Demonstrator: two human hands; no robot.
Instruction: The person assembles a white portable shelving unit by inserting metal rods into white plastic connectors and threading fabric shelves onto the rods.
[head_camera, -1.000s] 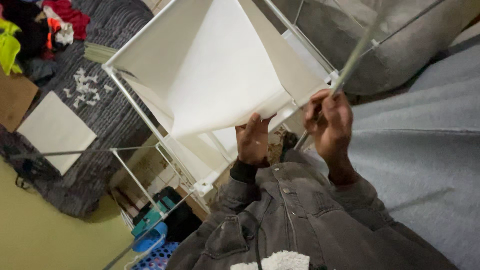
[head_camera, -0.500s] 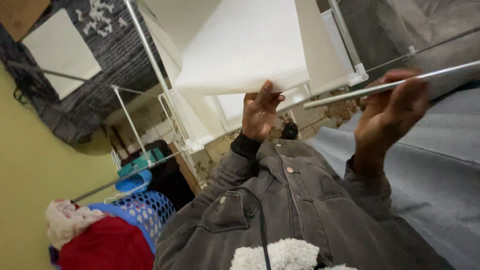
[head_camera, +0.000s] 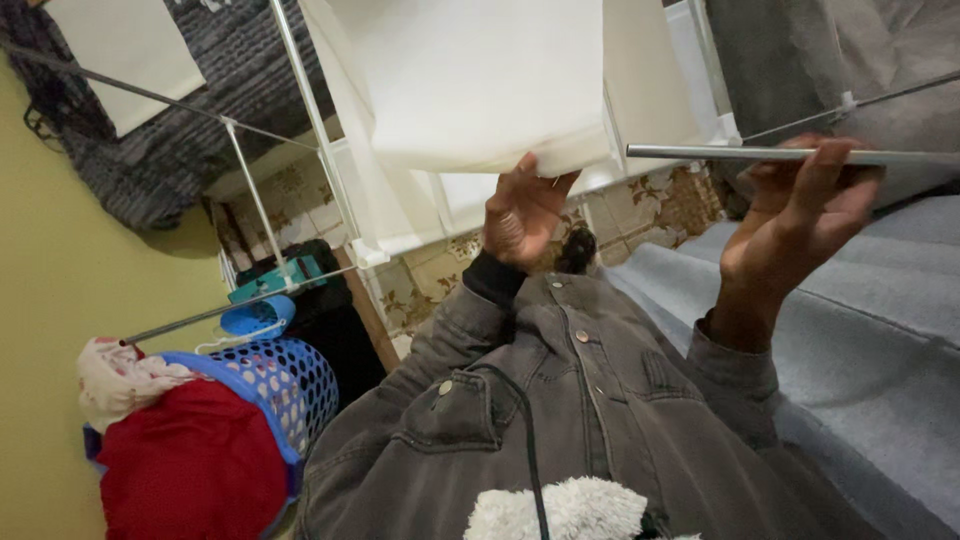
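A person in a grey denim jacket (head_camera: 590, 400) works on a white-framed fabric shelf unit (head_camera: 330, 140), seen from a head-worn camera. The left hand (head_camera: 522, 212) reaches up to the lower edge of a white fabric panel (head_camera: 480, 80); its fingers are curled and pinched on that edge, the thumb beside them. The right hand (head_camera: 795, 225) is raised to the right, well apart from the left, with its fingers closed around a slim metal rod (head_camera: 760, 153) that lies almost level and runs off the right edge of the view, its free end pointing toward the panel. The rod sits just below the white plastic corner joint (head_camera: 728, 130) of the frame, not touching it. Behind the frame lie a dark grey knitted rug (head_camera: 190, 150) and a patterned tile floor (head_camera: 660, 205). At lower left a blue perforated laundry basket (head_camera: 285, 385) holds red cloth (head_camera: 195, 465) and a pale garment (head_camera: 120, 385). A grey blanket (head_camera: 870, 330) spreads at right.
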